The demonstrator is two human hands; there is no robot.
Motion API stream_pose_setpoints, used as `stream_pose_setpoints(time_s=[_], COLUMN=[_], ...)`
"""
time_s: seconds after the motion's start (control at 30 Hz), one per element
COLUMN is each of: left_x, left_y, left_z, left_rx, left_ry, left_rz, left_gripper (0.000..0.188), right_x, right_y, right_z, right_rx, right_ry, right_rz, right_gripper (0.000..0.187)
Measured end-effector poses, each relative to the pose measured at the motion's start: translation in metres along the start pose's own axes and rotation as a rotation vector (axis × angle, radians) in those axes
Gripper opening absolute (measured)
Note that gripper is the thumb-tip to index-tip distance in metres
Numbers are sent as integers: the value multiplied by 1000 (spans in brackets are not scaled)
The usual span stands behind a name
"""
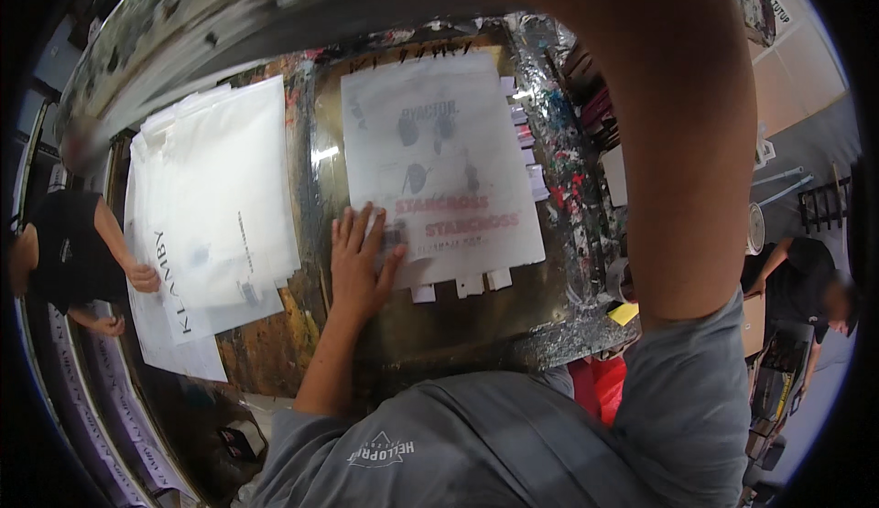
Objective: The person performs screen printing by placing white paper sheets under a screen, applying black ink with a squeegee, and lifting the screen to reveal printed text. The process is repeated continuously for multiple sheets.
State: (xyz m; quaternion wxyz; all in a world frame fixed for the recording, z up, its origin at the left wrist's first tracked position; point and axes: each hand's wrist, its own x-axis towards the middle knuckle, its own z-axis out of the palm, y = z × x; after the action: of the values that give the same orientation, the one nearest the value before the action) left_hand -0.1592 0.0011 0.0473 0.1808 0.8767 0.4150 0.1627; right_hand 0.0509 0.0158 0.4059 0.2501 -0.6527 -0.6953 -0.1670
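A pale wall [795, 82] rises at upper right, near a black slatted rack [825, 204]; long shelving [137, 416] lines the left.

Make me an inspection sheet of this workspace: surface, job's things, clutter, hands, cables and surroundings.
Surface: worktable glossy and brownish, paint spatter thick along its right edge.
Job's things: translucent printed sheet lying flat, pale tabs showing along its right and lower edges; stack of white sheets to its left, uneven.
Clutter: yellow piece at the table's right edge.
Hands: left hand spread flat on the printed sheet's lower left corner; right hand out of view, right arm raised.
Cables: nothing seen.
Surroundings: people in black shirts on the left and right; paint-smeared panel at upper left.
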Motion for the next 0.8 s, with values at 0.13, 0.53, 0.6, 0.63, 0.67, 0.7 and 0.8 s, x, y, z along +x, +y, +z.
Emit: stream_pose_setpoints(time_s=[0.13, 0.53, 0.6, 0.63, 0.67, 0.7, 0.8], left_x=[-36, -32, -44, -53, -70, -89, -124], left_y=[-22, -5, -7, -10, -9, -12, -15], left_z=[1, -48, -98, -120, -131, -138, -100], left_rx=[201, -175, -949, -1184, -1270, -1236, -793], left_ry=[-11, 505, 616, 595, 624, 578, 343], left_rz=[63, -136, -144, -45, 1, -7, -402], left_gripper=[83, 111, 117, 120, 125, 129, 92], right_x=[2, -27, -58, -84, -114, -141, -205], right_y=[-29, 6, 5, 0, -4, -6, 12], right_z=[-8, 29, 48, 53, 56, 61, 94], right_rx=[-56, 125, 37, -2, -32, -31, 53], right_ry=[-54, 258, 252, 204, 218, 47, -429], right_rz=[121, -214, -199, -223, -269, -294, -360], right_gripper=[61, 60, 59, 60, 62, 58, 43])
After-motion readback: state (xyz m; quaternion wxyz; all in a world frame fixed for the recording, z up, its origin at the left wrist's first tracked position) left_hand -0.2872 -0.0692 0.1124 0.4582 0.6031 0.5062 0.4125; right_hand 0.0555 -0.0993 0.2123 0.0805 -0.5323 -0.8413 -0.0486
